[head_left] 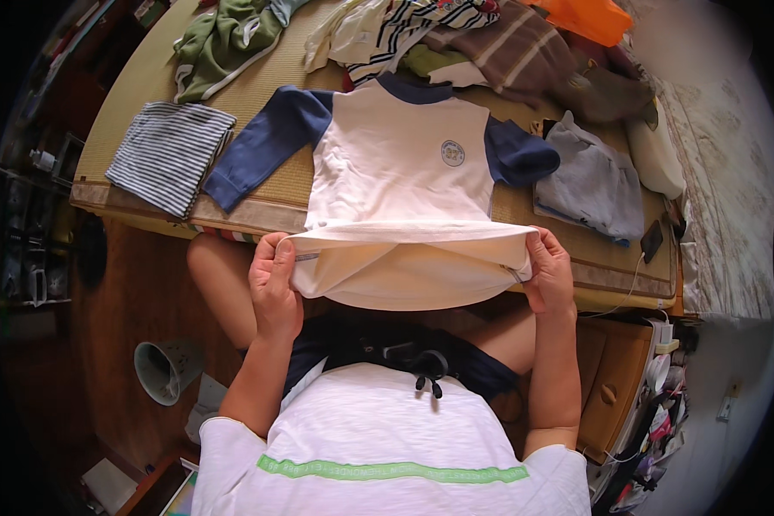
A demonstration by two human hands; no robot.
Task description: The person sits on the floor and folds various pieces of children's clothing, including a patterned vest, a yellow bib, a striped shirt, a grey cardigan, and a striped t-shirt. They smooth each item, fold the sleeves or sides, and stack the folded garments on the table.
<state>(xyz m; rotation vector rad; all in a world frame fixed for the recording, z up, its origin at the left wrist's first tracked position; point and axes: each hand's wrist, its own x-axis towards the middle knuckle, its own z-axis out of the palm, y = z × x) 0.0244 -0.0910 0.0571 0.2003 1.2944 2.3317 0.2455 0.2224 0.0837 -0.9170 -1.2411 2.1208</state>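
Observation:
A white long-sleeved shirt [387, 163] with blue sleeves, a blue collar and a small round chest badge lies front up on the mat-covered bed, collar away from me. Its hem hangs over the near edge, held up toward me and stretched wide, so the cream inside shows. My left hand [277, 279] pinches the hem's left corner, thumb on top. At the right corner my right hand [549, 271] grips the hem the same way. The left sleeve in view stretches out toward a folded striped cloth [172, 155]; the other sleeve bends near folded grey clothes [589, 176].
Loose clothes [507, 52] are heaped along the far side, with a green garment [228, 47] at far left. A dark phone-like object [653, 242] with a cable lies at the bed's right edge. Below stand a waste bin [159, 374] and a wooden drawer unit [611, 387].

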